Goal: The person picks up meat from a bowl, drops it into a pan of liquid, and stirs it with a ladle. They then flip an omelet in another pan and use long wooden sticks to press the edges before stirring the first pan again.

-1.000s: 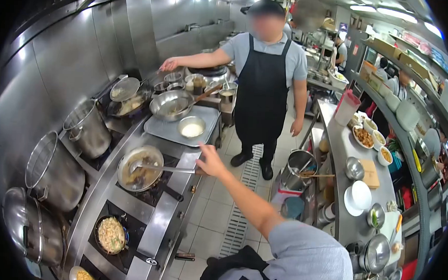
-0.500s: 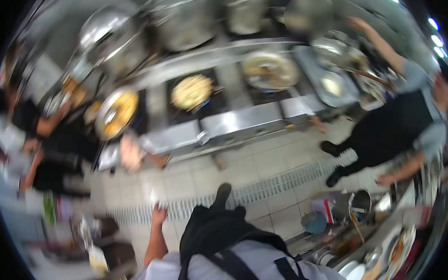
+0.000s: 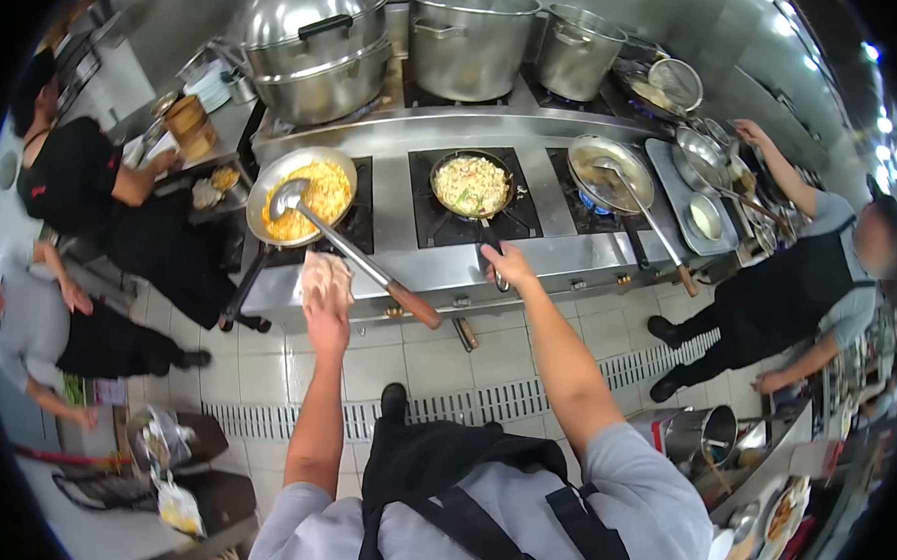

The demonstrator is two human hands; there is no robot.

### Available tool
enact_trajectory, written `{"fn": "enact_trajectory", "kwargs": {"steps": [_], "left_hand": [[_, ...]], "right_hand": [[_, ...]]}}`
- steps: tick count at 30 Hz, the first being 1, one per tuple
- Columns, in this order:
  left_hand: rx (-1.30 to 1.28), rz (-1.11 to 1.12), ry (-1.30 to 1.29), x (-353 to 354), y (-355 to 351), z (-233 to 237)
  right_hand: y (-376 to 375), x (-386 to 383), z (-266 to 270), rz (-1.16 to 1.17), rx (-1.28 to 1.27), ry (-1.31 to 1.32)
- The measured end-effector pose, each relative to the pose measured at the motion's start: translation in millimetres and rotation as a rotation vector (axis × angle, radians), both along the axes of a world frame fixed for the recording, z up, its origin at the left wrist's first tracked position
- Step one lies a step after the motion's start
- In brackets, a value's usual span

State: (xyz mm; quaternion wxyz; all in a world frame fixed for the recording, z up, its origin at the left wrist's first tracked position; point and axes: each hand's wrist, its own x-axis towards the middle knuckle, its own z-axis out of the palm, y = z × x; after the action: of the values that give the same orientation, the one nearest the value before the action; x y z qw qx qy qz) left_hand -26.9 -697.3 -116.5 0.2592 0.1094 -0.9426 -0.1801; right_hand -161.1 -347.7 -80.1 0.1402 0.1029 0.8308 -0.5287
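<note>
My right hand [image 3: 510, 267] is closed around the black handle of a small frying pan [image 3: 435, 189], which sits on the middle burner. Chopped, pale-yellow food with green and reddish bits [image 3: 473, 186] fills that pan. At the stove's front edge, my left hand [image 3: 327, 310] grips a crumpled beige cloth [image 3: 327, 273]. Just beyond the cloth, a wider pan [image 3: 264, 185] holds yellow-orange food [image 3: 324, 197]. A ladle [image 3: 342, 247] with a wooden handle end rests across it, its bowl in the food and its handle over the stove edge.
On the right burner stands a wok [image 3: 586, 158] with a long-handled ladle [image 3: 654, 221]; blue flame shows below. A grey tray [image 3: 735, 243] lies beside it. Large steel pots [image 3: 473, 51] line the back. One person [image 3: 779, 264] stands right, others left. A drain grate [image 3: 534, 392] crosses the floor.
My left hand was low and apart from the cloth; now it has reached forward and grips it. My right hand has come into view on the frying pan's handle. The view has shifted and sharpened.
</note>
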Motion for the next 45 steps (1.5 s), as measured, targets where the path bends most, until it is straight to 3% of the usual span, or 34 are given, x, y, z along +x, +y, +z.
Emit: {"fn": "enact_trajectory", "kwargs": {"steps": [2, 4, 5, 8, 9, 13, 16, 17, 21, 24, 25, 28, 29, 30, 31, 32, 34, 39, 40, 43, 44, 45], "left_hand": [[0.001, -0.065, -0.096, -8, -12, -3], [0.027, -0.136, -0.05, -9, -30, -15], [0.063, -0.169, -0.005, -18, -33, -19], [0.167, -0.218, -0.033, -20, -40, -4], [0.185, -0.228, -0.04, -22, -43, -2], [0.284, -0.267, -0.028, -22, -43, 16], [0.344, -0.292, -0.028, -29, -49, 6], [0.313, -0.386, 0.049, -35, -54, 1], [0.395, -0.303, -0.039, -47, -50, 21], [0.271, -0.389, 0.171, -55, -40, -19], [0.261, -0.364, -0.004, -52, -37, -24], [0.325, -0.393, -0.04, -43, -33, -24], [0.352, -0.347, -0.088, -37, -33, -26], [0.386, -0.272, -0.144, -22, -29, -15], [0.286, -0.24, 0.015, -14, -28, -32], [0.281, -0.045, 0.032, 37, -36, -29], [0.449, -0.108, -0.007, 79, -17, -17], [0.49, 0.132, -0.637, 242, -32, -128], [0.538, 0.26, -0.676, 280, -26, -139], [0.569, 0.493, -1.027, 394, -13, -199], [0.576, 0.407, -1.267, 424, -12, -206], [0.656, 0.499, -1.294, 449, -4, -211]], "right_hand": [[-22, -5, 7, -0.095, -0.093, -0.058], [-29, -4, 16, -0.117, 0.112, 0.035], [-32, 7, 36, -0.098, 0.035, 0.071], [-29, 4, -1, -0.128, 0.154, 0.083], [-42, 13, 30, -0.168, 0.177, 0.096], [-41, 15, 19, -0.231, 0.183, 0.054], [-36, -3, 25, -0.117, 0.226, 0.032], [-36, 3, 18, -0.161, 0.166, 0.063], [-34, 14, 17, -0.156, 0.101, 0.074], [-21, 24, 4, -0.14, 0.1, 0.057], [-16, 22, 2, -0.121, 0.039, 0.0], [-12, 10, 11, -0.038, -0.175, -0.136], [-16, 10, 18, -0.153, -0.334, -0.189], [-13, 1, 18, -0.113, -0.321, -0.226], [-1, -11, 1, -0.051, -0.326, -0.161], [-3, -17, 0, -0.053, -0.187, -0.039], [8, -17, -5, -0.004, -0.096, 0.046], [42, -3, -7, 0.093, -0.055, 0.089], [50, -2, 1, 0.104, -0.049, 0.097], [57, 15, 47, 0.116, -0.044, 0.102], [56, 22, 70, 0.166, -0.041, 0.118], [56, 25, 88, 0.197, -0.042, 0.138]]}}
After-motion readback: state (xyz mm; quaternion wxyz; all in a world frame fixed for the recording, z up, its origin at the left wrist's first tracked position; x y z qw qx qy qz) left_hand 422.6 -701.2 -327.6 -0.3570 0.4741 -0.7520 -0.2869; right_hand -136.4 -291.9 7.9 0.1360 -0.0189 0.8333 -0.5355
